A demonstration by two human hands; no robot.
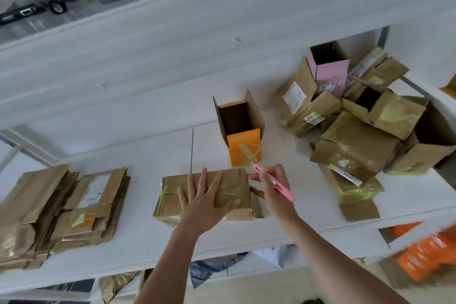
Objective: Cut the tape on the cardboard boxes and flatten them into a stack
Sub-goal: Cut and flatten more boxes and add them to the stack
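Head view, looking down on white shelf (138,237). At far right, heap of open boxes (357,116), brown mostly, one pink. At left, stack (61,212) of flattened cardboard, well apart from heap. Behind centre, orange box (240,131) standing upright, top open. At centre, taped box (204,195) lying flat near shelf's front edge, between stack and heap. Both forearms reaching up from below. Left hand (204,202) spread flat, palm down, fingers straight, pressing on taped box's top. Right hand (269,187) just beside box's right end, fingertips touching that end, fingers curled round pink cutter (274,182). Cutter tilted, tip pointing up-left toward box's far right corner, just short of orange box's base.
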